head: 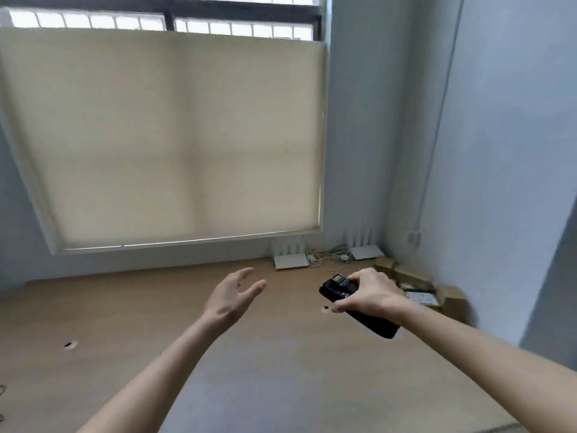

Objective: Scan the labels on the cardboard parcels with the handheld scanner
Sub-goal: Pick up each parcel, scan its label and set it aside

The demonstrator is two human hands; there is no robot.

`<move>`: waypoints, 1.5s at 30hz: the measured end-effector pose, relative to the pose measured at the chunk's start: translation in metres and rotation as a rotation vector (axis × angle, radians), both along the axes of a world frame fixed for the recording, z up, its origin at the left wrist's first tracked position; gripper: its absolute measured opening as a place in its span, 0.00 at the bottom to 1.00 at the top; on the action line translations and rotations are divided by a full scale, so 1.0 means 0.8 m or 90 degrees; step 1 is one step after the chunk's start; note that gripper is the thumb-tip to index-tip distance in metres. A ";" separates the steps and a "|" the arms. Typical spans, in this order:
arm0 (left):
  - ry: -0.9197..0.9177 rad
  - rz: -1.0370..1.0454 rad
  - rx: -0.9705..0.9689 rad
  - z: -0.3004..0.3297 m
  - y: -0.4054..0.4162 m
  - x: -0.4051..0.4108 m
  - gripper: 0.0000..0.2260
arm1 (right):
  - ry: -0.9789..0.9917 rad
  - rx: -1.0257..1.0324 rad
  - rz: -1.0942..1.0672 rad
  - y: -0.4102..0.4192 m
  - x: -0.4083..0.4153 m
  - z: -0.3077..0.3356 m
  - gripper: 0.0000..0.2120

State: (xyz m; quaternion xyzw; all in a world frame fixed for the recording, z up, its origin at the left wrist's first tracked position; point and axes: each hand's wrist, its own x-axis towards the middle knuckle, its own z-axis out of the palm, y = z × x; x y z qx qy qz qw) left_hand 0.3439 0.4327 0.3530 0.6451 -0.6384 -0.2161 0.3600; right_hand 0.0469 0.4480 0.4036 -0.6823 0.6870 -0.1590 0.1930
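Observation:
My right hand (pixel 373 295) grips a black handheld scanner (pixel 338 290) above the wooden table, its head pointing left and away from me. Several small cardboard parcels (pixel 418 282) lie in the table's far right corner against the wall, just beyond that hand; one shows a white label (pixel 421 296). My left hand (pixel 232 296) hovers over the middle of the table with its fingers straight and spread, holding nothing.
The wooden table (pixel 156 323) has two round cable holes (pixel 70 344). Two white routers (pixel 288 260) and a tangle of white cables (pixel 327 256) sit at the back edge under a window with a drawn beige blind. A wall stands close on the right.

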 end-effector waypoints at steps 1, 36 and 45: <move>0.002 -0.021 0.002 -0.004 -0.016 -0.036 0.28 | -0.001 0.003 -0.027 -0.005 -0.036 -0.002 0.32; -0.068 -0.229 0.170 -0.210 -0.605 -0.548 0.30 | -0.086 0.142 -0.361 -0.453 -0.503 -0.194 0.25; -0.103 -0.214 0.229 -0.269 -0.731 -0.592 0.31 | -0.114 0.179 -0.289 -0.607 -0.548 -0.252 0.24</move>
